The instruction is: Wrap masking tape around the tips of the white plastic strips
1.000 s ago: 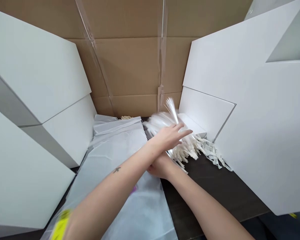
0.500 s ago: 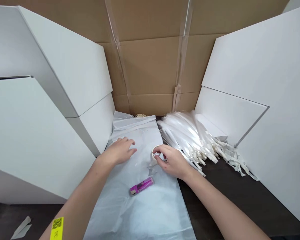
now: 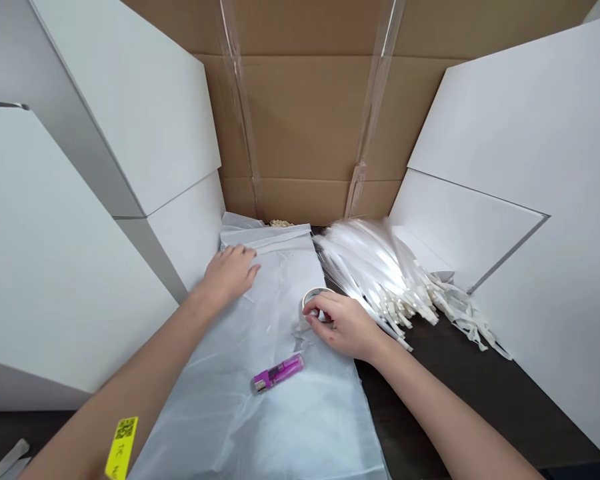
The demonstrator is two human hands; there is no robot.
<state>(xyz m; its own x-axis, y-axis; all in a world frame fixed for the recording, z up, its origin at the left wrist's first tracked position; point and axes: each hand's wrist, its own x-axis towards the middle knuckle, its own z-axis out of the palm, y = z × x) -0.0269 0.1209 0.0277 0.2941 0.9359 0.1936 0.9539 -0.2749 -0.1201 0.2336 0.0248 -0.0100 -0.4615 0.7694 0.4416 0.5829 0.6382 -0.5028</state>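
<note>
I find the right hand [image 3: 343, 325] curled at the tape roll [image 3: 310, 295] on the white sheet [image 3: 290, 433]; whether its fingers grip, I cannot tell. Left hand [image 3: 230, 272]: released, over the sheet. 1 purple tool [image 3: 279, 373] lies nearer me.

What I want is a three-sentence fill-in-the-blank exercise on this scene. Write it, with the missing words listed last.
1. The person's ____ hand is at the white roll.
2. The sticker on the left forearm is ____.
3. The pale sheet lies to the ____ of the pile of shiny strips.

Missing words: right; yellow; left.
</note>
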